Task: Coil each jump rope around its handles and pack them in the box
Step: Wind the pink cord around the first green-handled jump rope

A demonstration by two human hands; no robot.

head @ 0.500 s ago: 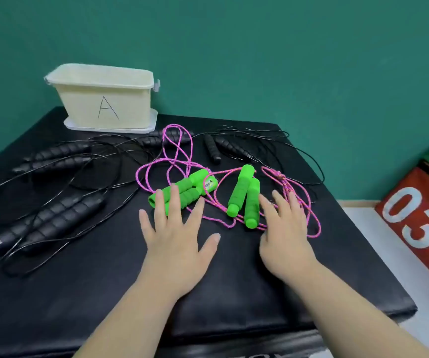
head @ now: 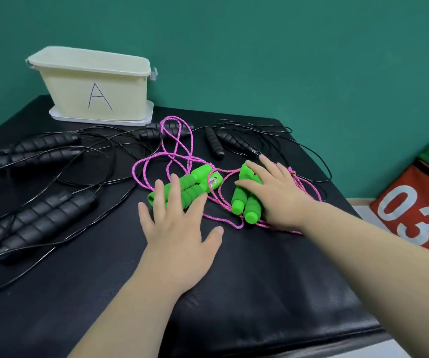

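left grip (head: 180, 228): released, fingers spread flat, fingertips resting on the left green handles (head: 190, 189).
right grip (head: 278, 195): released, straight fingers and thumb laid over the right green handles (head: 244, 205), not clenched round them.
pink ropes (head: 174, 146): loose tangled loops around both handle pairs, mid tabletop (head: 260, 293).
black jump ropes (head: 43, 215): uncoiled, sprawled left and far.
box (head: 94, 86): marked A, far left corner.

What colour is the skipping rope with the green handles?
The rope is bright pink with tiny lighter speckles. The head view shows it best.
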